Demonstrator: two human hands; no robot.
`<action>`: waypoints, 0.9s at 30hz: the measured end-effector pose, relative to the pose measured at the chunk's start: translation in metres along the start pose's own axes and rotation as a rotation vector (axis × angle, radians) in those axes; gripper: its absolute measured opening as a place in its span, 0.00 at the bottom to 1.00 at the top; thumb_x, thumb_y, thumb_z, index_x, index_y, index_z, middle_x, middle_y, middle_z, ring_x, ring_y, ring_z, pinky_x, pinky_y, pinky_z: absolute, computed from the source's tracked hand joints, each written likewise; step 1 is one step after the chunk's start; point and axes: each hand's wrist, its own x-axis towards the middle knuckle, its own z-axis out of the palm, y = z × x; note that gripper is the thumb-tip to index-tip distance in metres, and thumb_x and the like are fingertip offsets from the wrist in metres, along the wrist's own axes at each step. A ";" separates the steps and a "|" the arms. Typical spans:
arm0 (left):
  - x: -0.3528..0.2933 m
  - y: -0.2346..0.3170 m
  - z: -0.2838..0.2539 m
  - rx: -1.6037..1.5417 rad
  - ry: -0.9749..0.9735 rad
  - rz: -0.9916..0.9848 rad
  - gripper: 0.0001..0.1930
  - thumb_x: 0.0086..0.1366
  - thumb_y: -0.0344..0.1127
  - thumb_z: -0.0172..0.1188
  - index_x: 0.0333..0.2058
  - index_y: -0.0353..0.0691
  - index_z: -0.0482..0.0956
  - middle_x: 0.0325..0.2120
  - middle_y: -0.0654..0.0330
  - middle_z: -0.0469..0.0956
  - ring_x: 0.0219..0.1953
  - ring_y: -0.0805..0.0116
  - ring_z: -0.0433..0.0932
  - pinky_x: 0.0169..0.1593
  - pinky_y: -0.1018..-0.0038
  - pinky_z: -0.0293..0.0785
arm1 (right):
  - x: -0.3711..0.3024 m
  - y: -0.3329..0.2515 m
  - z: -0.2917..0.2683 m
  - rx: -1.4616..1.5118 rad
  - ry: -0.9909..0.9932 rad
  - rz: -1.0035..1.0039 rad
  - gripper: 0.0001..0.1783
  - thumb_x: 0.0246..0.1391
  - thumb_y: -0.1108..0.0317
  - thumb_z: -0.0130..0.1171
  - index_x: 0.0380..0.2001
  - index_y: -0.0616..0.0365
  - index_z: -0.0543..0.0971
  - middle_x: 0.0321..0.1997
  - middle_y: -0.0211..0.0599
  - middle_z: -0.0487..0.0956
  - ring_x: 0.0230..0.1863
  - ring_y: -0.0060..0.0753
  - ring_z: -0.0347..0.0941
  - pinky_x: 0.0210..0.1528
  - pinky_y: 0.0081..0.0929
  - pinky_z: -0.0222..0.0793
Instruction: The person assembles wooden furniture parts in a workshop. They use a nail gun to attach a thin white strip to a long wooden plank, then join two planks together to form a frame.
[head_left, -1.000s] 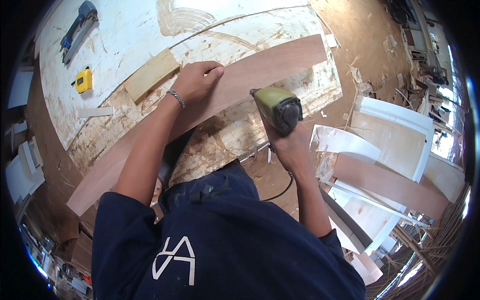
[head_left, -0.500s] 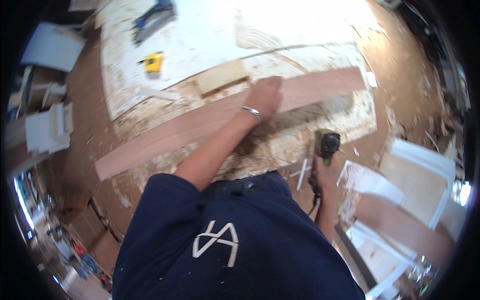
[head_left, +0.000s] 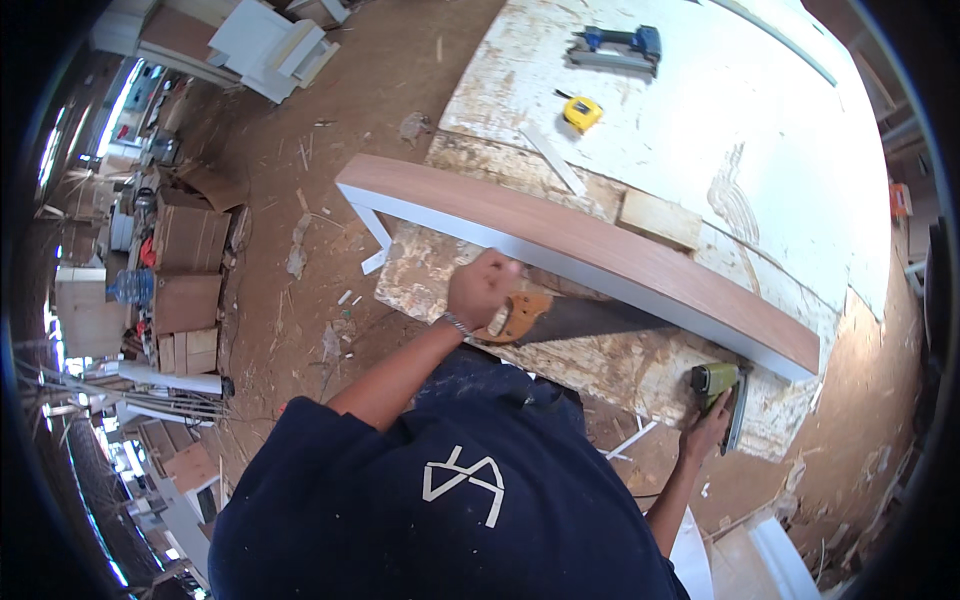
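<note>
A long board [head_left: 580,232] with a brown wood-grain top and a white front side lies slantwise across the worktable. My left hand [head_left: 484,287] is closed beside its white side, fingers curled; whatever they hold, if anything, is hidden. Just beneath that hand lies a handsaw [head_left: 522,316] with a wooden handle, its dark blade running along the board. My right hand [head_left: 706,428] grips a green and black nail gun [head_left: 716,380] over the table's near right part, apart from the board.
Farther back on the white-topped table [head_left: 800,150] lie a blue staple gun [head_left: 618,50], a yellow tape measure [head_left: 581,113], a thin white strip [head_left: 553,160] and a pale wood block [head_left: 660,219]. Scraps litter the brown floor [head_left: 290,190]. Cardboard boxes [head_left: 188,240] stand at left.
The view has swung round, and the board's white side now shows. My left hand has come off the board's top to its near side. The nail gun has moved forward over the table.
</note>
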 end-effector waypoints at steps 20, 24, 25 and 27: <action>0.202 -0.395 -0.261 -0.590 -0.046 -0.503 0.29 0.72 0.59 0.54 0.57 0.40 0.77 0.52 0.60 0.80 0.52 0.69 0.77 0.58 0.69 0.69 | -0.122 -0.216 0.041 0.290 0.121 0.260 0.21 0.59 0.70 0.63 0.57 0.57 0.76 0.28 0.43 0.81 0.26 0.37 0.79 0.31 0.37 0.74; 0.223 -0.395 -0.244 -1.094 -0.251 -0.685 0.31 0.71 0.62 0.53 0.60 0.43 0.76 0.58 0.59 0.78 0.59 0.63 0.76 0.62 0.65 0.70 | -0.125 -0.380 -0.001 0.369 -0.146 0.107 0.16 0.59 0.67 0.64 0.50 0.57 0.81 0.31 0.48 0.84 0.33 0.47 0.83 0.37 0.40 0.76; 0.227 -0.391 -0.249 -1.131 -0.318 -0.696 0.30 0.71 0.61 0.53 0.59 0.43 0.76 0.57 0.59 0.78 0.58 0.64 0.77 0.62 0.65 0.70 | -0.128 -0.414 -0.013 0.406 -0.170 0.079 0.16 0.60 0.65 0.63 0.50 0.57 0.80 0.34 0.51 0.85 0.34 0.48 0.83 0.38 0.40 0.76; 0.237 -0.385 -0.251 -1.148 -0.390 -0.680 0.29 0.71 0.59 0.54 0.58 0.42 0.77 0.55 0.58 0.79 0.56 0.64 0.78 0.61 0.65 0.72 | -0.135 -0.453 -0.015 0.445 -0.167 0.083 0.16 0.61 0.63 0.62 0.50 0.57 0.80 0.35 0.50 0.85 0.35 0.49 0.83 0.40 0.41 0.77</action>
